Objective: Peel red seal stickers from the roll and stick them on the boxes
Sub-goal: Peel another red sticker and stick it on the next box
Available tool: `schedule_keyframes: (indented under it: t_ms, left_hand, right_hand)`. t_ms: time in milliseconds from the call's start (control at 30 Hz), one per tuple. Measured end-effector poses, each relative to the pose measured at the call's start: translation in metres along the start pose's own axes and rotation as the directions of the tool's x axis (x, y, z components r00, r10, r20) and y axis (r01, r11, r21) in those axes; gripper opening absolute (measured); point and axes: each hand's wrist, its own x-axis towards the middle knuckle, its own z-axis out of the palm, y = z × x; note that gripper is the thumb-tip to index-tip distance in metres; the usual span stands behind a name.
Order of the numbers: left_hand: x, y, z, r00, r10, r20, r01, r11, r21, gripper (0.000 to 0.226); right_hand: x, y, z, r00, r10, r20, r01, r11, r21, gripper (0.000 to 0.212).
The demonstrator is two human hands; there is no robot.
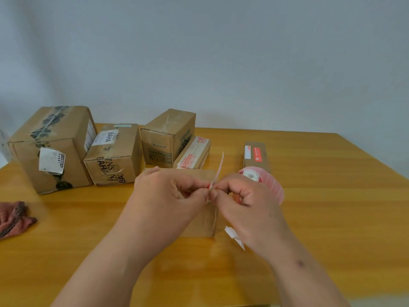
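Orange-wood tabletop is carrying the work, with a flat cardboard box lying directly under the fingers. Left hand is pinching the sticker strip's lower end, thumb and forefinger closed. That strip is standing upright between both hands. Right hand is pinching it from the opposite side, fingers equally closed, the sticker roll sitting just behind it.

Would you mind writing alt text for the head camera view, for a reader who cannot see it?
Two bare hands, left hand and right hand, pinch a strip of red seal stickers between their fingertips above a flat cardboard box on a wooden table. The pink sticker roll lies just behind the right hand, and five more boxes stand farther back.
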Motion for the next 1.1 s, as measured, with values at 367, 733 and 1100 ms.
schedule_keyframes:
  t_ms: [367, 733, 1100]
  left_hand:
    - [-0.002, 0.002, 0.002, 0.997, -0.049, -0.053, 0.051, 0.998, 0.042, 0.012]
    - [-0.003, -0.002, 0.006, 0.989, -0.133, -0.07, 0.129, 0.99, -0.051, 0.016]
    - [0.001, -0.008, 0.006, 0.979, -0.183, -0.091, 0.18, 0.983, -0.036, 0.019]
  right_hand:
    - [0.001, 0.007, 0.012, 0.986, -0.147, -0.074, 0.133, 0.978, -0.163, 0.018]
    - [0.001, 0.01, 0.015, 0.988, -0.136, -0.071, 0.121, 0.976, -0.181, 0.02]
    - [0.001, 0.015, 0.013, 0.989, -0.123, -0.079, 0.105, 0.974, -0.2, 0.014]
